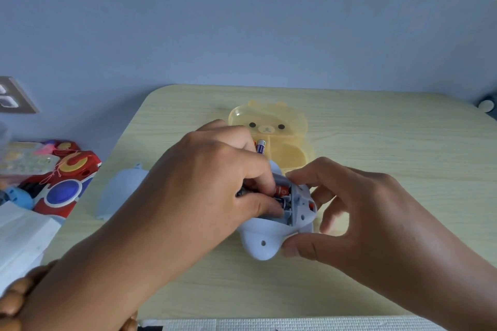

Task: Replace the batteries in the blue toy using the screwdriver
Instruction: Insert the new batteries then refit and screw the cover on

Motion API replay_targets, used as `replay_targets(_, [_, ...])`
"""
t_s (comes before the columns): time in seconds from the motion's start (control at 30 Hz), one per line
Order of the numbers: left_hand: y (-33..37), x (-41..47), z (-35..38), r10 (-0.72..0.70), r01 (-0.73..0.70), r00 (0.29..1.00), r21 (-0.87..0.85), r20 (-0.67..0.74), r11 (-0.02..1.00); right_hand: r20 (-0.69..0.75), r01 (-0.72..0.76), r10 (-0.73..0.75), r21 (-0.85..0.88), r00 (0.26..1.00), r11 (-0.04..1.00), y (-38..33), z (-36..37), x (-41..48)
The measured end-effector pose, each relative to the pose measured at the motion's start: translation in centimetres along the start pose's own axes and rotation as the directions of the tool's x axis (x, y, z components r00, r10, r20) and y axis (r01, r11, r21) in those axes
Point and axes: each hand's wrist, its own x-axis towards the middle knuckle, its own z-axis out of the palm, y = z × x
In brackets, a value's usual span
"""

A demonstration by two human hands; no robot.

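The blue toy point(265, 236) lies at the table's middle with its battery compartment uncovered. A red battery point(281, 191) sits inside it, with a spring beside it. My left hand point(204, 185) reaches over the compartment, its thumb and fingers pinched on the battery there. My right hand point(349, 212) grips the toy's right side and lower edge. A purple-and-white battery point(261, 145) rests in the yellow bear-shaped box point(285, 140) just behind my left hand. No screwdriver shows.
A pale blue silicone cover point(121, 185) lies on the table's left part. Left of the wooden table point(376, 142) sit a red-and-blue toy point(67, 183), a small blue figure point(18, 197) and white paper point(24, 239). A wall stands behind.
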Motion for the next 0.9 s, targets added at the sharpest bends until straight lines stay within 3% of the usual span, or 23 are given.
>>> replay_targets(0.2, [-0.2,0.0,-0.2,-0.066,0.067,0.998,-0.077,0.020,0.995,-0.006,-0.005,0.005,-0.010,1.000,1.000,-0.1,-0.1,-0.1])
replay_targets(0.37, [-0.6,-0.8,-1.8,-0.220,0.217,0.975,-0.161,-0.004,0.963,0.000,-0.005,0.005,-0.011,1.000,1.000,-0.1,-0.2,-0.1])
replay_targets(0.47, [-0.5,-1.0,-1.8,-0.377,0.389,0.921,-0.212,0.094,0.897,-0.002,-0.008,0.008,-0.005,1.000,1.000,-0.1,-0.2,-0.1])
replay_targets(0.57, [-0.6,-0.9,-1.4,-0.444,0.477,0.878,-0.245,0.179,0.844,0.005,0.001,-0.001,-0.007,1.000,1.000,-0.3,-0.2,-0.1])
replay_targets(0.9, [-1.4,-0.5,-1.4,-0.447,0.522,0.851,-0.352,0.275,0.777,0.008,0.015,-0.015,-0.043,1.000,0.999,-0.7,-0.4,0.0])
